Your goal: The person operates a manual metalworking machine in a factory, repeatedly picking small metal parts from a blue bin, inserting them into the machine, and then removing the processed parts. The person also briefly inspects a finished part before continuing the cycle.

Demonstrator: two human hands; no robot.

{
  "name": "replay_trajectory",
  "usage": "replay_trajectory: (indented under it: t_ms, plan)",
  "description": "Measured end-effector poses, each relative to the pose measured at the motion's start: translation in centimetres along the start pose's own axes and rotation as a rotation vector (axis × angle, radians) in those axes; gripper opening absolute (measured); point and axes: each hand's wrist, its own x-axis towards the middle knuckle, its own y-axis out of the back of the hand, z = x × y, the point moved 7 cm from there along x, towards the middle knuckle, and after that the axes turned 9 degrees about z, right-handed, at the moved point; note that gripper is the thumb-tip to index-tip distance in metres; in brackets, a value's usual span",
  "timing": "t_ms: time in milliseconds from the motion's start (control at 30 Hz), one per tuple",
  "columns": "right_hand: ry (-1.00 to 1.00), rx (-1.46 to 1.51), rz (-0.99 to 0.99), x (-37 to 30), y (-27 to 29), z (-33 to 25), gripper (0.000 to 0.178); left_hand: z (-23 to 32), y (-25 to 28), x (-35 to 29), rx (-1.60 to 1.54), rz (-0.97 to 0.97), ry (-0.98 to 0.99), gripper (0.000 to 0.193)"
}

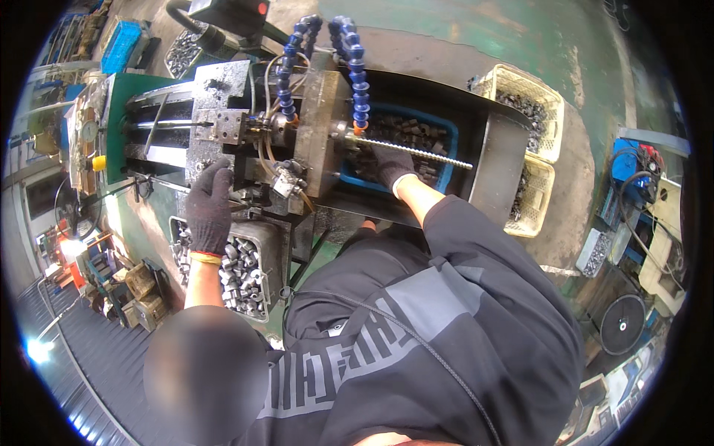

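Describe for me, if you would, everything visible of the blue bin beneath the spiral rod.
The blue bin looks plastic, roughly rectangular, with rounded corners. It sits inside the dark trough, holding many small, dull metallic pieces. The spiral rod passes above it; the gloved right hand partly hides it, and whether they touch cannot be told.

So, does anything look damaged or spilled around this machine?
Yes, perhaps the green floor: beside the cream crates, a grey-brown patch breaks up the green, so it looks worn or stained; I cannot tell which. Nothing else clearly stands out.
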Motion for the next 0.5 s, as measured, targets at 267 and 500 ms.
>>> replay_trajectory:
  t_ms: [267,500]
  plan:
    - [-0.029,-0.004,-0.057,2.1,-1.3,-2.5,0.043,-0.4,-0.4,-0.1,-0.064,-0.017,0.012,0.033]
    - [0.074,-0.003,0.063,2.3,-3.8,-1.8,0.03,1.4,0.1,-0.4,0.127,0.004,-0.182,0.032]
